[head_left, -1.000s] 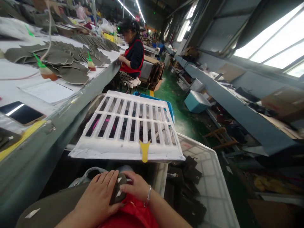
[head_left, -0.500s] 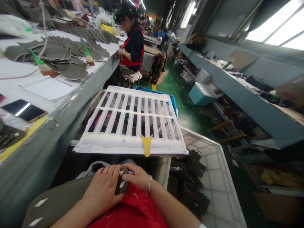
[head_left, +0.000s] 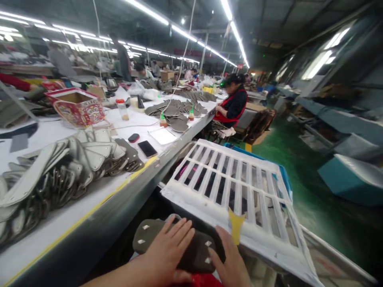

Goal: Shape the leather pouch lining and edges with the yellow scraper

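Observation:
A flat, dark grey-brown panel with rounded ends (head_left: 197,252) lies low in front of me, over my lap. Small white diamond-shaped patches mark both of its ends. My left hand (head_left: 170,249) rests across its middle, fingers stretched out and the palm down. Around the panel's right end is my right hand (head_left: 230,261), its thumb and fingers apart. The thumb is close to the patches there; whether it touches the panel, I cannot tell. Just beyond my hands, a white slatted rack (head_left: 206,203) carries a yellow forked tag (head_left: 236,226) on its near edge.
On the white-topped table (head_left: 98,207) to the left lie a heap of pale panels with metal studs (head_left: 62,167), a phone (head_left: 147,149) and glue bottles (head_left: 163,120). A patterned box (head_left: 77,107) stands farther back. A co-worker (head_left: 235,99) sits beyond the rack.
My view has swung left and up. Both hands were together at the panel's right end; now my left hand lies flat over its middle and my right hand has opened.

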### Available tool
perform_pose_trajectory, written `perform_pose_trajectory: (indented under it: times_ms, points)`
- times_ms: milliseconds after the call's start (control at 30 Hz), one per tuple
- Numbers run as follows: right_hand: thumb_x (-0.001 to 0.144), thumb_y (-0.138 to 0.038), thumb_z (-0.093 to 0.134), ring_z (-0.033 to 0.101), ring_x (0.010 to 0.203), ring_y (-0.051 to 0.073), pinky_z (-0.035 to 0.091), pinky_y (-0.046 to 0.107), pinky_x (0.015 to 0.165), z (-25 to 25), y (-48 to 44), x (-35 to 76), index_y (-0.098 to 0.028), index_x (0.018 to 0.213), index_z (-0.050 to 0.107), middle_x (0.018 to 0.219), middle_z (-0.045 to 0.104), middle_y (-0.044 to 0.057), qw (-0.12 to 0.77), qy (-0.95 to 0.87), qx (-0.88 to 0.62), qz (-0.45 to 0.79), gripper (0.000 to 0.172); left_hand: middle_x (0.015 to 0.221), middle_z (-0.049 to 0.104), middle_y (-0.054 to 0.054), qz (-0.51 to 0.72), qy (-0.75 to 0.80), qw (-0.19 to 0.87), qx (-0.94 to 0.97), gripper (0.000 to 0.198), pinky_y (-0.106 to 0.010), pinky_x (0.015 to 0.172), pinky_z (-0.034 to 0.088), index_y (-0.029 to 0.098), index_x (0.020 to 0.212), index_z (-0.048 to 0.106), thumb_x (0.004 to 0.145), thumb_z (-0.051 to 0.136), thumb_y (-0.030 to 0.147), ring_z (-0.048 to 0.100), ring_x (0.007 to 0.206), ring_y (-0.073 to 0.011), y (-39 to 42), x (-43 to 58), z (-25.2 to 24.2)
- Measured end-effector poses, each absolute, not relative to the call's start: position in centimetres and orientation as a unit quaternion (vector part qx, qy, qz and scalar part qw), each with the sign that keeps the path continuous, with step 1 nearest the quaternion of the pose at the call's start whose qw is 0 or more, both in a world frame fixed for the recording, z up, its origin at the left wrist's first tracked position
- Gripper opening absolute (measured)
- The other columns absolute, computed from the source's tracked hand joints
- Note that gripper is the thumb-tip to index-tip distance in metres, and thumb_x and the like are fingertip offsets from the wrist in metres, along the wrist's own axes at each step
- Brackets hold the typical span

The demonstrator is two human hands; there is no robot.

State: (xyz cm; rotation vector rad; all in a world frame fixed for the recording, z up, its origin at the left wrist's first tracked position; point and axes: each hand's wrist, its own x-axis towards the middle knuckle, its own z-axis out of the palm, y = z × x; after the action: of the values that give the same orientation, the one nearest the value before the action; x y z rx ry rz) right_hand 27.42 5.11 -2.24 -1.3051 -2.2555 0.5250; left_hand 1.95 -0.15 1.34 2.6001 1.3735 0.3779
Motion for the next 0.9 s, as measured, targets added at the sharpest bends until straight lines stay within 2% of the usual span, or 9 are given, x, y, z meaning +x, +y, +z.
perform_pose_trajectory:
  times_ms: [100, 167, 267, 400, 467, 567, 700, 767, 900]
  points:
    - [0.082, -0.022, 0.051, 0.048, 0.12, 0.027, 0.052, 0.048, 0.091, -1.0, 3.6, 25.4, -0.017, 0.134, 0.038, 0.131, 0.051, 0.013, 0.212, -0.924, -0.316, 0.021, 0.054, 0.133, 0.05, -0.004, 0.146, 0.502, -0.05, 0.851, 0.061, -0.04, 0.115, -0.001, 0.018, 0.13, 0.047, 0.083, 0.049, 0.057, 0.042, 0.123, -0.0217, -3.4, -3.0, 0.3]
    - [0.081, -0.024, 0.053, 0.051, 0.117, 0.027, 0.054, 0.045, 0.089, -0.7, 2.7, 22.6, -0.015, 0.132, 0.042, 0.129, 0.053, 0.012, 0.178, -0.954, -0.241, 0.001, 0.053, 0.128, 0.055, -0.002, 0.147, 0.505, -0.107, 0.844, 0.052, -0.038, 0.115, -0.003, 0.018, 0.124, 0.053, 0.083, 0.053, 0.051, 0.047, 0.118, -0.0195, -4.7, -5.2, -0.8]
    - [0.084, -0.038, 0.052, 0.045, 0.123, 0.028, 0.046, 0.047, 0.099, -1.3, 1.9, 18.2, -0.013, 0.13, 0.046, 0.134, 0.049, 0.01, 0.143, -0.967, -0.206, 0.043, 0.052, 0.13, 0.054, -0.006, 0.148, 0.493, -0.141, 0.846, 0.055, -0.038, 0.116, 0.003, 0.014, 0.124, 0.053, 0.081, 0.055, 0.048, 0.046, 0.119, -0.0212, -5.2, -6.1, -2.0]
    - [0.089, -0.047, 0.045, 0.036, 0.13, 0.026, 0.034, 0.046, 0.109, -1.8, 1.6, 15.9, -0.015, 0.135, 0.041, 0.14, 0.042, 0.008, 0.117, -0.958, -0.23, 0.122, 0.057, 0.12, 0.06, -0.008, 0.177, 0.507, -0.114, 0.836, 0.052, -0.037, 0.115, 0.01, 0.014, 0.116, 0.059, 0.077, 0.06, 0.048, 0.051, 0.113, -0.022, -4.7, -5.5, -2.5]
    - [0.089, -0.045, 0.045, 0.037, 0.129, 0.026, 0.036, 0.047, 0.108, -1.2, 1.6, 17.0, -0.015, 0.135, 0.041, 0.14, 0.043, 0.009, 0.088, -0.957, -0.246, 0.126, 0.055, 0.121, 0.06, -0.005, 0.189, 0.498, -0.091, 0.841, 0.046, -0.038, 0.116, 0.008, 0.018, 0.116, 0.06, 0.079, 0.059, 0.045, 0.052, 0.113, -0.0209, -4.7, -5.6, -2.4]
    - [0.088, -0.041, 0.046, 0.041, 0.126, 0.03, 0.039, 0.051, 0.104, 0.4, 1.6, 20.4, -0.012, 0.132, 0.046, 0.137, 0.045, 0.011, 0.049, -0.955, -0.28, 0.09, 0.053, 0.119, 0.061, -0.002, 0.23, 0.503, -0.052, 0.832, 0.047, -0.039, 0.117, 0.003, 0.021, 0.115, 0.061, 0.079, 0.059, 0.05, 0.048, 0.118, -0.0214, -5.2, -6.4, -1.9]
    - [0.086, -0.034, 0.05, 0.046, 0.122, 0.032, 0.039, 0.055, 0.103, 2.0, 1.2, 23.9, -0.011, 0.13, 0.049, 0.133, 0.049, 0.013, 0.032, -0.948, -0.313, 0.042, 0.049, 0.112, 0.065, 0.002, 0.262, 0.512, -0.011, 0.818, 0.039, -0.04, 0.117, 0.003, 0.024, 0.108, 0.065, 0.079, 0.06, 0.05, 0.046, 0.122, -0.0208, -5.9, -7.6, -1.1]
    - [0.084, -0.031, 0.052, 0.046, 0.121, 0.034, 0.038, 0.055, 0.103, 2.2, 0.8, 23.6, -0.008, 0.129, 0.049, 0.132, 0.049, 0.016, 0.023, -0.948, -0.314, 0.035, 0.05, 0.11, 0.065, 0.001, 0.251, 0.51, -0.003, 0.823, 0.037, -0.042, 0.117, 0.002, 0.023, 0.108, 0.064, 0.08, 0.058, 0.047, 0.044, 0.123, -0.0216, -5.9, -7.4, -1.1]
    - [0.085, -0.034, 0.051, 0.041, 0.125, 0.033, 0.035, 0.052, 0.106, 1.0, 0.2, 19.7, -0.005, 0.13, 0.047, 0.135, 0.044, 0.019, 0.024, -0.963, -0.263, 0.062, 0.054, 0.109, 0.064, -0.005, 0.25, 0.496, 0.001, 0.832, 0.047, -0.04, 0.117, 0.0, 0.016, 0.109, 0.064, 0.079, 0.056, 0.051, 0.049, 0.117, -0.0237, -5.0, -5.0, -1.7]
